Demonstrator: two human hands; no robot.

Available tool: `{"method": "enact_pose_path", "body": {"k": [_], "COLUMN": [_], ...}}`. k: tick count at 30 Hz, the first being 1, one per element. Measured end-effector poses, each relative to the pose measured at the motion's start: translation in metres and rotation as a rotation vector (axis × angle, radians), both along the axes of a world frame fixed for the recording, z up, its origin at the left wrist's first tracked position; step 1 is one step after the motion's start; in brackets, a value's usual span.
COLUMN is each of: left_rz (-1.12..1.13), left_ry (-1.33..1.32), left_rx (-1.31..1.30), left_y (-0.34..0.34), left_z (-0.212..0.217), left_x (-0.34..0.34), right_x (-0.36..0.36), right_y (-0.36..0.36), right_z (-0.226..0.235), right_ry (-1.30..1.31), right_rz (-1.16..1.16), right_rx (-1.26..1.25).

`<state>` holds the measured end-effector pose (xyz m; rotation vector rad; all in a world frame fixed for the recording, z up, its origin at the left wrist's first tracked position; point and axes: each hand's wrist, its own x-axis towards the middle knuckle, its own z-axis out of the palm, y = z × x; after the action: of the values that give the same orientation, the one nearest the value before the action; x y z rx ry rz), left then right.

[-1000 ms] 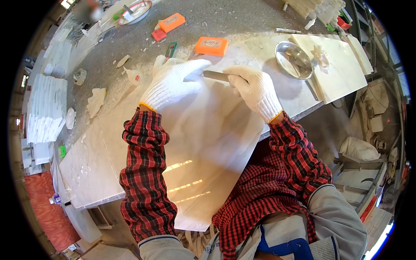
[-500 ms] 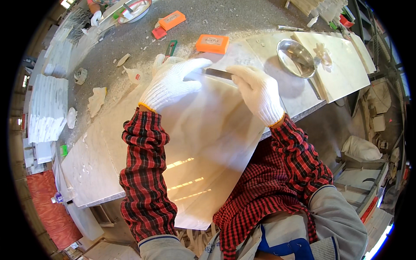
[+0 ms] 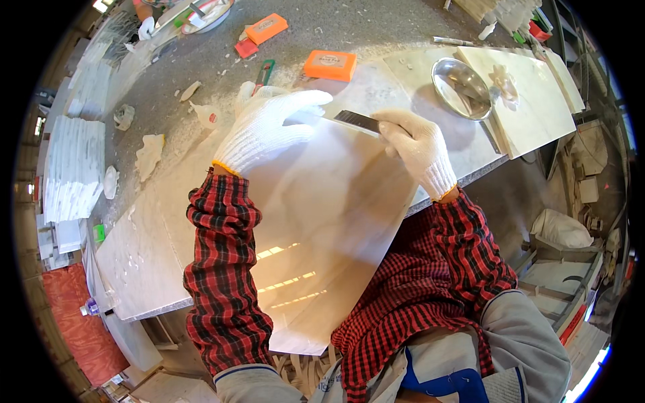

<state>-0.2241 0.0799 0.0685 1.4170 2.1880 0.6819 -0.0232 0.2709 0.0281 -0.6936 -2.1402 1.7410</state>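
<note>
A polished pale stone slab point(image 3: 322, 242) with brown veining lies before me, its pointed near end over the table's edge. My left hand point(image 3: 265, 131), in a white knitted glove, lies at the slab's far end. Its fingers stretch right with the thumb apart, so it is open; the fingertips' undersides are hidden. Gloved too, my right hand point(image 3: 413, 144) is closed on one end of a dark flat strip point(image 3: 357, 121), perhaps a file or blade. The strip's free end points left near the slab's far edge, apart from my left fingertips. Whether it touches the stone I cannot tell.
Beyond lie an orange pad point(image 3: 329, 66), another orange pad point(image 3: 267, 28) and a green-handled cutter point(image 3: 265, 72). A steel bowl point(image 3: 461, 88) sits right, beside stacked slabs point(image 3: 531, 101). Pale strips point(image 3: 74, 168) are piled left. A co-worker's gloved hand point(image 3: 146, 28) shows far left.
My right hand has shifted slightly right and down with the dark strip, which shows a broader face. A gap separates it from my left fingers, which stay nearly in place.
</note>
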Motion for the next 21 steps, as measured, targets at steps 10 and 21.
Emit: {"method": "enact_pose_path", "body": {"k": [10,21], "left_rz": [-0.046,0.014], "left_ry": [-0.072,-0.181], "left_rx": [0.026,0.168], "left_y": [0.003,0.002], "left_z": [-0.004,-0.020], "left_x": [-0.004,-0.003], "right_x": [0.012,0.049], "right_y": [0.016,0.120], "right_z": [-0.009,-0.011], "right_ry": [0.000,-0.094], "right_rz": [-0.051,-0.310], "right_rx": [-0.005,0.297]}}
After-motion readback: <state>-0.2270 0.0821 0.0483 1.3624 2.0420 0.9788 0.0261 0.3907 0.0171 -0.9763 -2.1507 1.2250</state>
